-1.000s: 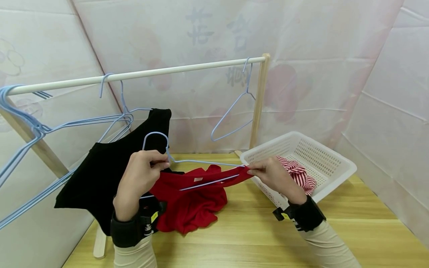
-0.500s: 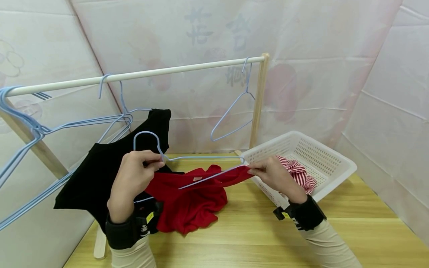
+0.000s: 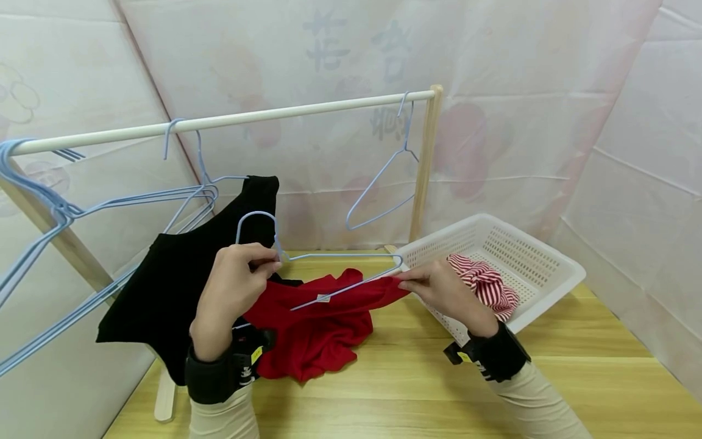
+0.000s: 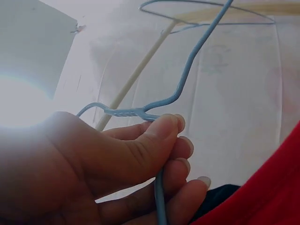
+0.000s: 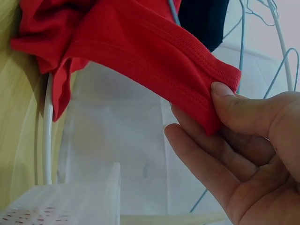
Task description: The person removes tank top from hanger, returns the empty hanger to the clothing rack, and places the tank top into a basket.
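My left hand (image 3: 233,296) pinches a light blue wire hanger (image 3: 340,255) just below its hook; in the left wrist view the thumb presses the wire beside the twisted neck (image 4: 124,112). The hanger's right end sits above a red garment (image 3: 323,344), and its lower bar runs down across the neckline near a white label. My right hand (image 3: 446,296) holds the garment's right shoulder edge stretched out. In the right wrist view, thumb and forefinger pinch the red strap (image 5: 154,61), other fingers extended. The rest of the garment lies crumpled on the table; the hanger's left end is partly hidden.
A black top (image 3: 181,286) hangs at left on a rack rail (image 3: 290,113), near several bare blue hangers (image 3: 60,210). One bare hanger (image 3: 378,177) hangs near the right post (image 3: 426,171). A white basket (image 3: 543,262) with a red-striped garment (image 3: 488,286) stands right.
The left hand shifted left with the hanger, then back right. The hanger's right end, earlier at the red strap, now shows above it. The right hand keeps its pinch, the strap slightly lower.
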### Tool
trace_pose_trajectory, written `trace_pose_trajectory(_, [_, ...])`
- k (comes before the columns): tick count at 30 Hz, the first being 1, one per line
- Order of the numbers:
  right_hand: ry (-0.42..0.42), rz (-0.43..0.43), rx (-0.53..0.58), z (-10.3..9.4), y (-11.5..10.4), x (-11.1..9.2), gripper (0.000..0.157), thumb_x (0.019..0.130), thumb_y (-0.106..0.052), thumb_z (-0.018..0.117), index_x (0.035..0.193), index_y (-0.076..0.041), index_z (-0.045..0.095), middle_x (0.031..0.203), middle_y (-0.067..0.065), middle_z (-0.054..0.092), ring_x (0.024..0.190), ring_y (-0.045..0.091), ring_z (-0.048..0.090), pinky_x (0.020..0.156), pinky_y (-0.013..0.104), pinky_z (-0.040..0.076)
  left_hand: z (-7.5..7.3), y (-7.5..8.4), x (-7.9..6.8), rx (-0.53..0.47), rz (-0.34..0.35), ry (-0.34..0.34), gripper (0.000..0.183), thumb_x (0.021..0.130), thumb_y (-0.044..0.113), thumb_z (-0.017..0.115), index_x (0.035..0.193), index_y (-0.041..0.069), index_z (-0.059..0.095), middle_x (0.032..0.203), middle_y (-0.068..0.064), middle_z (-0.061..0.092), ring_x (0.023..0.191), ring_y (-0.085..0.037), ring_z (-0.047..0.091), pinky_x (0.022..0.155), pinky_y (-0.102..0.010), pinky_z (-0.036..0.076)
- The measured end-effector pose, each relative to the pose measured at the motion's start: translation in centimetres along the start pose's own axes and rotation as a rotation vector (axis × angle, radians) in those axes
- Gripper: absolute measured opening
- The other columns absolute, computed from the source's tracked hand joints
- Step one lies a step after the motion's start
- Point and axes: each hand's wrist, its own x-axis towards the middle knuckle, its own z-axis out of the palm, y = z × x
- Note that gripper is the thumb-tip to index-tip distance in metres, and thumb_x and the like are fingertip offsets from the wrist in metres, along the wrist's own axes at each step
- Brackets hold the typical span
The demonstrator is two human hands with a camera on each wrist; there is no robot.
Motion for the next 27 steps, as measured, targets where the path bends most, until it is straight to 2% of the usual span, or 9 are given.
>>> trace_pose_trajectory(3, [-0.006, -0.020, 0.003, 0.5, -0.2, 0.1, 0.016, 0.088, 0.000, 0.077, 0.103, -0.002, 0.082, 0.096, 0.010, 0.081, 0.079, 0.003, 0.068, 0.064, 0.018, 0.054, 0.7, 0.4, 0.2, -0.005, 0.013, -0.015, 0.011, 0.089, -0.004, 0.075, 0.097, 0.001, 0.081, 0.087, -0.011, 0.074, 0.073, -0.020, 0.056, 0.065, -0.025, 0.050])
trace_pose_trajectory(8, [-0.027, -0.082, -0.023, 1.6, -0.1, 0.2, 0.014, 0.086, 0.001, 0.079, 0.098, -0.003, 0.083, 0.091, 0.009, 0.080, 0.072, 0.000, 0.060, 0.060, 0.017, 0.053, 2.1, 0.9, 0.4, -0.002, 0.042, -0.039, 0.013, 0.090, -0.005, 0.074, 0.098, 0.001, 0.081, 0.088, -0.011, 0.075, 0.074, -0.020, 0.060, 0.069, -0.029, 0.055])
trace_pose_trajectory(12, [-0.045, -0.130, -0.049, 2.5, -0.1, 0.2, 0.013, 0.085, 0.001, 0.080, 0.097, -0.003, 0.083, 0.089, 0.008, 0.080, 0.076, 0.003, 0.065, 0.062, 0.017, 0.054, 3.2, 1.3, 0.6, -0.004, 0.067, -0.050, 0.011, 0.089, -0.004, 0.075, 0.096, 0.001, 0.081, 0.088, -0.010, 0.076, 0.077, -0.020, 0.063, 0.070, -0.033, 0.058])
trace_pose_trajectory(17, [-0.082, -0.140, -0.036, 3.3, -0.3, 0.2, 0.013, 0.086, 0.000, 0.079, 0.098, -0.003, 0.083, 0.090, 0.006, 0.081, 0.076, 0.004, 0.067, 0.064, 0.017, 0.055, 4.3, 1.9, 0.8, -0.021, 0.076, -0.071, 0.010, 0.089, -0.001, 0.076, 0.096, 0.001, 0.081, 0.089, -0.010, 0.078, 0.081, -0.022, 0.067, 0.076, -0.039, 0.062])
trace_pose_trajectory(23, [-0.101, -0.154, -0.040, 4.0, -0.3, 0.1, 0.013, 0.087, -0.001, 0.078, 0.098, -0.003, 0.083, 0.090, 0.006, 0.081, 0.077, 0.005, 0.071, 0.065, 0.017, 0.056, 5.1, 2.1, 1.1, -0.025, 0.091, -0.063, 0.010, 0.088, -0.001, 0.078, 0.096, 0.001, 0.081, 0.090, -0.011, 0.078, 0.081, -0.023, 0.071, 0.077, -0.040, 0.063])
trace_pose_trajectory(27, [-0.114, -0.158, -0.059, 4.4, -0.2, 0.1, 0.012, 0.088, -0.002, 0.078, 0.098, -0.005, 0.083, 0.089, 0.005, 0.081, 0.074, 0.001, 0.068, 0.062, 0.015, 0.052, 5.4, 2.0, 1.3, -0.010, 0.082, -0.060, 0.009, 0.087, -0.002, 0.078, 0.096, 0.001, 0.081, 0.090, -0.011, 0.079, 0.081, -0.024, 0.071, 0.076, -0.039, 0.063])
